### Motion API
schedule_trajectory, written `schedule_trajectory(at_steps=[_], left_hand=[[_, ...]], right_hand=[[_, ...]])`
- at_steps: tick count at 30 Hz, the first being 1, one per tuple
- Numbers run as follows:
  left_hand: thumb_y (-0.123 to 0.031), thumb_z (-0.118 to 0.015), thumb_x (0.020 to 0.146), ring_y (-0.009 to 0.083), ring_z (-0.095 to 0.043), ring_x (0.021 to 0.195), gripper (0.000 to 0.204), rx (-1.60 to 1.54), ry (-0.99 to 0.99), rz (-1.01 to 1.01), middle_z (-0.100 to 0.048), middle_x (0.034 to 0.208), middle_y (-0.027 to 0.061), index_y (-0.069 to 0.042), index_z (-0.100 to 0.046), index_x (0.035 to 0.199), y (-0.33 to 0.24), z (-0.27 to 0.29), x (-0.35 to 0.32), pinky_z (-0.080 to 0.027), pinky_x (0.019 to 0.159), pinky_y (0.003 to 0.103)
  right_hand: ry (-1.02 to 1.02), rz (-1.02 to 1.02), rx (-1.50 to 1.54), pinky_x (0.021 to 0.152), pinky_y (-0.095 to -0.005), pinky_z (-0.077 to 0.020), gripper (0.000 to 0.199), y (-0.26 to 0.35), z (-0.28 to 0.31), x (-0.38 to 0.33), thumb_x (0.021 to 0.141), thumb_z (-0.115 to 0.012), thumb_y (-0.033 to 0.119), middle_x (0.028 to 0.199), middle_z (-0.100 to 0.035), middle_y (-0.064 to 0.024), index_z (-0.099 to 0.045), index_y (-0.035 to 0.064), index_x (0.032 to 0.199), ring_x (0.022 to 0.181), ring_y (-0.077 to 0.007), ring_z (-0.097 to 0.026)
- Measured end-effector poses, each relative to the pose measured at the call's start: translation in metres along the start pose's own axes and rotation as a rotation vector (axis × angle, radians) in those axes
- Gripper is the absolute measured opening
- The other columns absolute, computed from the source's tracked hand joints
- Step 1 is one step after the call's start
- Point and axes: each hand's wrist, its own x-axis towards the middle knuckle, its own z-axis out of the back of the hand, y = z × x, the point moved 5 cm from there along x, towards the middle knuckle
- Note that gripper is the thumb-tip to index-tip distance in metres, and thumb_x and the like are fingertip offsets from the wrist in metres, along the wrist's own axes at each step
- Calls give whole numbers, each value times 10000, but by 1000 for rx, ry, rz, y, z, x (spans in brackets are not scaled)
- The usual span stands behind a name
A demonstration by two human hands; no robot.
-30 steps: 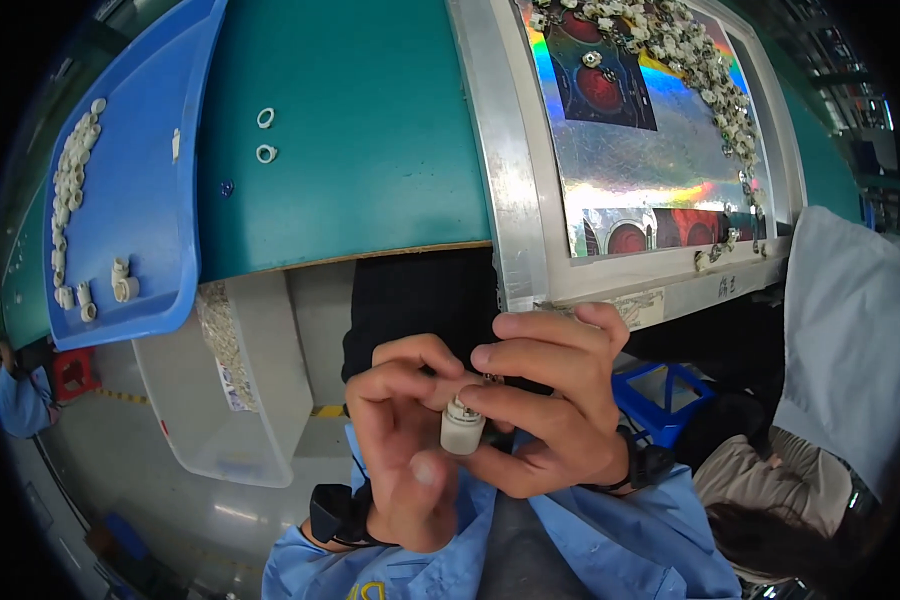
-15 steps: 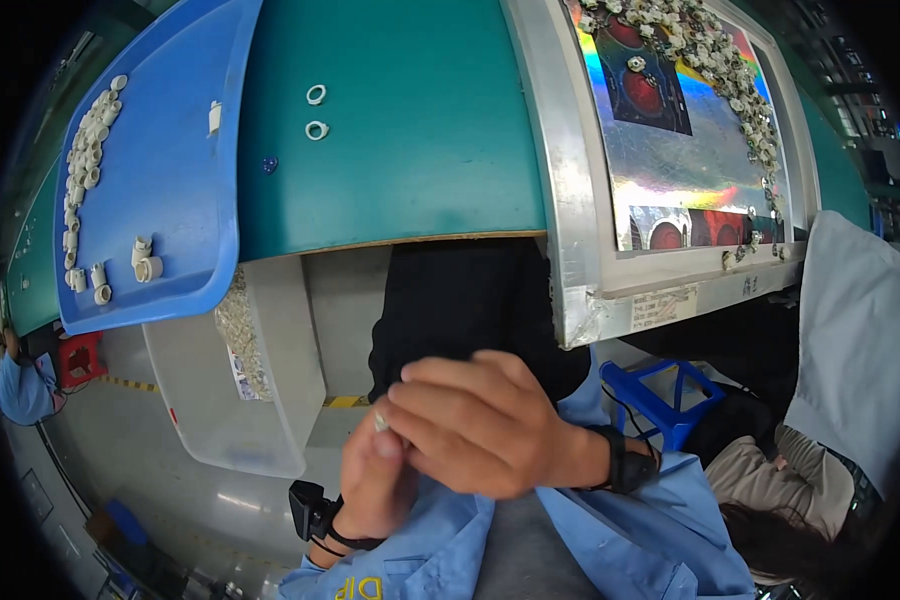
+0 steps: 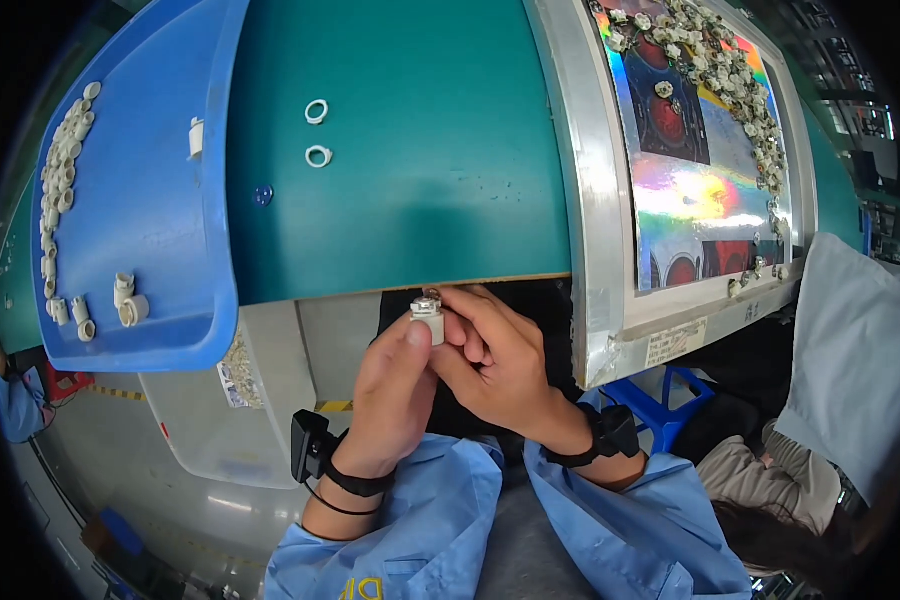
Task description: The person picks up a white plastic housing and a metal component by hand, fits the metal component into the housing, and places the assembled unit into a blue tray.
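White fitting [image 3: 434,328]: held upright, or nearly so, between the two hands, just below the near edge of the table; its pale lower body shows plain, with a shinier, part-clear top.
Left fingers: the left hand [image 3: 395,385] grasps the fitting, its thumb pressed to the near side of the body; its other fingertips are hidden.
Right fingers: the right hand [image 3: 500,362] is curled close at the right side, index finger reaching to the top; whether it grips or only steadies, I cannot tell.
Weight and feel: probably light, stiff plastic, smooth enough to twist in dry fingers.
Weak spot: likely the small shiny top, which could mark or come loose under pressure.
Best hold: the round sides of the body, thumb against fingertips.
Green table [image 3: 420,130]: two white rings [image 3: 317,111] lie apart, a small blue piece [image 3: 262,195] near them.
Blue tray [image 3: 150,220]: white caps [image 3: 70,150] are bunched along its left side.
Silver-edged tray [image 3: 595,240]: small pieces [image 3: 740,85] heap on a shiny sheet [image 3: 670,200].
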Motion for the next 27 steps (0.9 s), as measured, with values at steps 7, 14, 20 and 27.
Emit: schedule_trajectory(at_steps=[7,14,20,27], left_hand=[[-405,-396,1094,203,-540,1011,421,13,19,16,-564,1034,102,-10,-536,1058,-3,3,8,-414,945,336],[-401,-367,1096,188,-496,963,412,66,-43,-21,-527,996,87,-24,-514,1022,-4,-5,10,-389,915,328],[-395,-356,1097,185,-494,954,406,38,-133,-64,-524,990,82,-26,-504,1013,-1,-9,11,-385,913,323],[-380,-367,1097,172,-491,954,389,72,-86,-90,-517,993,77,-21,-502,1032,-5,-6,12,-384,912,310]], right_hand=[[125,-44,-121,710,-313,-560,463,-7,1,8,762,-819,-3,998,-716,-172,-666,-61,1196,833,-256,-726],[75,172,-263,718,-343,-570,450,-12,0,10,767,-828,61,1024,-726,-172,-689,-36,1184,838,-306,-730],[97,254,-330,737,-363,-568,414,-13,4,15,771,-825,88,999,-728,-162,-708,-33,1149,825,-303,-724],[101,316,-357,690,-348,-544,430,-12,1,22,746,-822,69,917,-709,-137,-701,-47,1142,751,-275,-698]])
